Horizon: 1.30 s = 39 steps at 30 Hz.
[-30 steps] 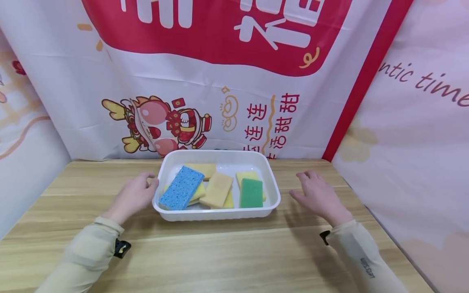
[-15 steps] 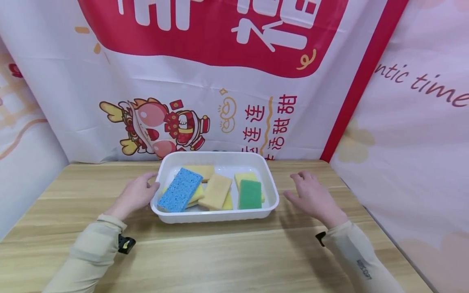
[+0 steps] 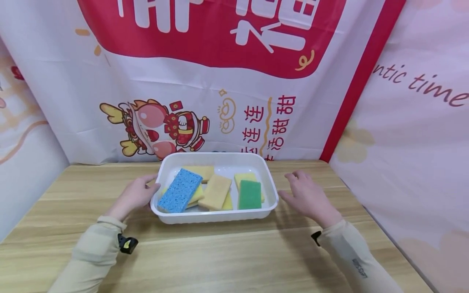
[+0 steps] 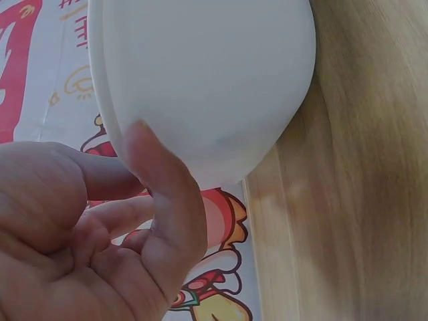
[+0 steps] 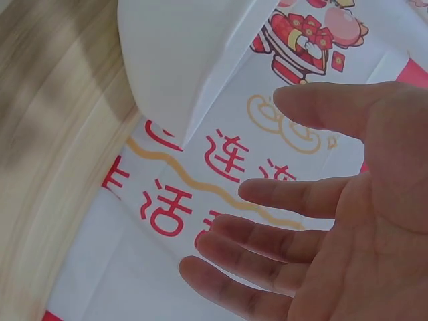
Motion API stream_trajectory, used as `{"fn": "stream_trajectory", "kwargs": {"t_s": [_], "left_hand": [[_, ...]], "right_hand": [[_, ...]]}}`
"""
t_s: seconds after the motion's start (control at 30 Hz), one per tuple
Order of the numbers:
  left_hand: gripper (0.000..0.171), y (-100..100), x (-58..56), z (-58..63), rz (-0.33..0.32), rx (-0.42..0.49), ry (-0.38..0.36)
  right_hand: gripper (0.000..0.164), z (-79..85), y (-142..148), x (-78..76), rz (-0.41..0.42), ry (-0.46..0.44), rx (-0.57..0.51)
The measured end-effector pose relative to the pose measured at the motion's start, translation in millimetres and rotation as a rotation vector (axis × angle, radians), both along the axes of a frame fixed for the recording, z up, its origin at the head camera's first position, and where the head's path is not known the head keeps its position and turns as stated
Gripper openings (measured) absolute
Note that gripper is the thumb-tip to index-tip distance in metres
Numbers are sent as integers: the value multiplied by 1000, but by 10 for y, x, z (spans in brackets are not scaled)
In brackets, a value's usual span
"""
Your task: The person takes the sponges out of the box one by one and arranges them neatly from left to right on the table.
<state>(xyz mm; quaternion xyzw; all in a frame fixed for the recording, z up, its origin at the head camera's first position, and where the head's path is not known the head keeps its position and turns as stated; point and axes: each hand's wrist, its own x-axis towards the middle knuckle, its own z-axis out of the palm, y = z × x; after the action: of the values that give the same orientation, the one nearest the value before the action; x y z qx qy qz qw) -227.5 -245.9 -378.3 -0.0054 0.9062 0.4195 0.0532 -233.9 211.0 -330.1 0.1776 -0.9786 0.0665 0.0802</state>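
A white plastic tray (image 3: 216, 217) stands on the table near the back wall. It holds a blue speckled sponge (image 3: 180, 190), a green sponge (image 3: 250, 194), a tan sponge (image 3: 216, 192) and several yellowish ones, some partly covered. My left hand (image 3: 136, 193) grips the tray's left rim with bent fingers. In the left wrist view a fingertip (image 4: 142, 137) presses the outer wall just under the rim, and the thumb is partly hidden behind it. Beside the tray's right end is my right hand (image 3: 305, 195), fingers spread and holding nothing; its thumb points toward the rim.
The wooden table (image 3: 205, 260) extends in front of the tray and to both sides. A printed white and red cloth (image 3: 190, 73) hangs close behind the tray. Another printed sheet (image 3: 410, 134) borders the right side.
My right hand has moved left, closer to the tray's right rim. The left hand stays at the left rim, its fingers a little closer in. The head view shifts slightly; the sponges keep their places.
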Motion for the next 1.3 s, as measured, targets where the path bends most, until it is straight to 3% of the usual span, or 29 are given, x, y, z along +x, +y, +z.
{"fn": "stream_trajectory", "kwargs": {"t_s": [0.37, 0.63, 1.07, 1.3], "left_hand": [[54, -22, 9, -18, -8, 39, -4], [57, -42, 3, -44, 18, 92, -54], [60, -77, 47, -81, 3, 130, -56], [61, -92, 26, -110, 8, 135, -71]], "right_hand": [[58, -19, -87, -12, -1, -37, -4], [56, 6, -150, -83, 32, -43, -5], [58, 182, -440, -205, 51, -209, 1], [57, 204, -515, -259, 52, -244, 13]]}}
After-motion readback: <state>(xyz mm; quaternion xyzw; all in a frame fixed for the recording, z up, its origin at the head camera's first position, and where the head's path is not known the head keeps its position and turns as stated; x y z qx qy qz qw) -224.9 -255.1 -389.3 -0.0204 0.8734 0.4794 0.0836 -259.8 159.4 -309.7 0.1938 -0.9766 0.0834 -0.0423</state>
